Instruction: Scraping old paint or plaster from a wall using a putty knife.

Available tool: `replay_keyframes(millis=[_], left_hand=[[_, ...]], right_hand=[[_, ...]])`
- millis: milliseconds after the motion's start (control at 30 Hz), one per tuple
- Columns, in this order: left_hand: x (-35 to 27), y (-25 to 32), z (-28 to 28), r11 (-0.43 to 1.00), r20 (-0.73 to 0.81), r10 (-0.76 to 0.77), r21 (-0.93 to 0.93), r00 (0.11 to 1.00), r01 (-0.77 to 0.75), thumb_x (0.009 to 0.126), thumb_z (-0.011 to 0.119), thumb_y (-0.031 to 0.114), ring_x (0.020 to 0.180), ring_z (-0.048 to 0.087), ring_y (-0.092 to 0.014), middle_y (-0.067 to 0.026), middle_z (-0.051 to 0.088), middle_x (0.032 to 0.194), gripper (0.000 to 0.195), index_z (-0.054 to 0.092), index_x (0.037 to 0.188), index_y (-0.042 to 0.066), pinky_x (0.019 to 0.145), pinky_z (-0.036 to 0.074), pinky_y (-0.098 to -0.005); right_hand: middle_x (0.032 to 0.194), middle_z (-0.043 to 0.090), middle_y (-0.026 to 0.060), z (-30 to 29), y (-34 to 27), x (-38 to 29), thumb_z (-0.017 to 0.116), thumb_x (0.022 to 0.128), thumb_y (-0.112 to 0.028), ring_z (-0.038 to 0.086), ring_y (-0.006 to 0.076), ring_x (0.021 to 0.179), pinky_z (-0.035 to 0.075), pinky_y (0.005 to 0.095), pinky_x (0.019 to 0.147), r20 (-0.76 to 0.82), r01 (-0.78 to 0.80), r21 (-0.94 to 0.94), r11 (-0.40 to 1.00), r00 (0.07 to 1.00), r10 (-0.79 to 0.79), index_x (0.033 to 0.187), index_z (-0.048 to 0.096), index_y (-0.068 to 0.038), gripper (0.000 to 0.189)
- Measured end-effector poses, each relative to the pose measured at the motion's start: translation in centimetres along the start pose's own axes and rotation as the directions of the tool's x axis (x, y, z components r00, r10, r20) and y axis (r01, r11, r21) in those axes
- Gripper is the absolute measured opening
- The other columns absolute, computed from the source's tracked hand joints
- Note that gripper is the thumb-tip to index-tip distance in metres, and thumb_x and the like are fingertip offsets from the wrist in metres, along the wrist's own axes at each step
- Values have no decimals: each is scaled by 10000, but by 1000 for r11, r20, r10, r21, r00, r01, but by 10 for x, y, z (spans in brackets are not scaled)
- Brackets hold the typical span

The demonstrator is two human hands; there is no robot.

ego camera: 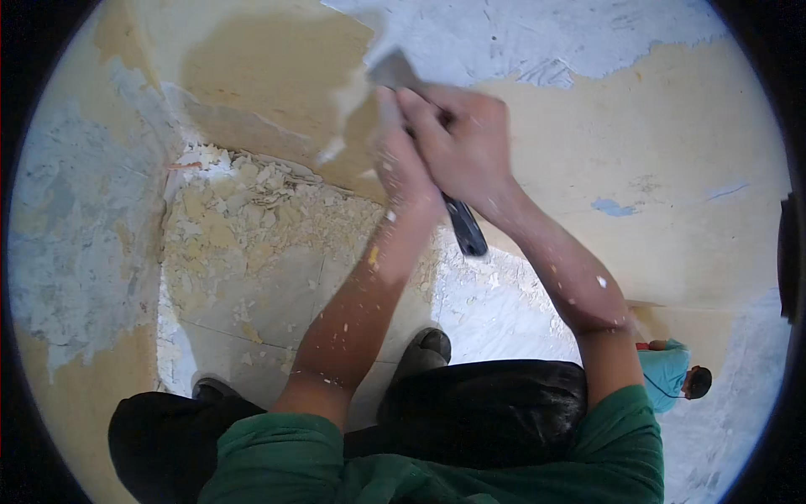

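Note:
Both of my hands close around one scraper [467, 233], whose black handle end sticks out below my wrists. Its broad metal blade [395, 68], a little blurred, lies at the border between yellowish paint [271, 69] and a bared grey-white patch [453, 38] on the wall. My left hand [403, 157] is on the left side of the handle, thumb pointing up towards the blade. Pressed against it, my right hand [469, 135] wraps the handle from the right. Paint flecks stick to both forearms.
Flakes of peeled paint [252, 195] heap up along the foot of the wall on the tiled floor [277, 296]. A second, partly stripped wall [82, 233] meets it at left. Another person [667, 375] in a light blue-green shirt is at far right. My shoes [434, 343] rest on the floor.

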State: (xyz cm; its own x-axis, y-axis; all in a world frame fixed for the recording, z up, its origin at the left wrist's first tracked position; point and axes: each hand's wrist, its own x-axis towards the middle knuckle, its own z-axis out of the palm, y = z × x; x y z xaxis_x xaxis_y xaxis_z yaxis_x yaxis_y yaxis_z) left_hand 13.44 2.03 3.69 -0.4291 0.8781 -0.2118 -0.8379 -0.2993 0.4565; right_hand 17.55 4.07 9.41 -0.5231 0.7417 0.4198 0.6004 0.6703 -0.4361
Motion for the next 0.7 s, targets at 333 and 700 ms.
replay_keyframes(millis=[333, 700], left_hand=[[2, -2, -20, 941, 23, 210, 268, 978, -208, 964, 411, 335, 709, 532, -129, -59, 566, 766, 358, 532, 867, 12, 619, 450, -291], [10, 10, -9, 954, 84, -133, -258, 987, 151, 959, 361, 457, 761, 503, -110, -13, 524, 826, 426, 563, 936, 82, 695, 423, -253]], right_hand=[[496, 478, 22, 13, -6, -14, 580, 871, -159, 390, 51, 505, 354, 253, 466, -2, -106, 166, 980, 994, 108, 731, 617, 20, 231], [472, 493, 125, 12, -16, 3, 608, 815, -188, 414, 191, 397, 364, 301, 440, -46, -95, 66, 993, 994, 98, 620, 596, -4, 269]])
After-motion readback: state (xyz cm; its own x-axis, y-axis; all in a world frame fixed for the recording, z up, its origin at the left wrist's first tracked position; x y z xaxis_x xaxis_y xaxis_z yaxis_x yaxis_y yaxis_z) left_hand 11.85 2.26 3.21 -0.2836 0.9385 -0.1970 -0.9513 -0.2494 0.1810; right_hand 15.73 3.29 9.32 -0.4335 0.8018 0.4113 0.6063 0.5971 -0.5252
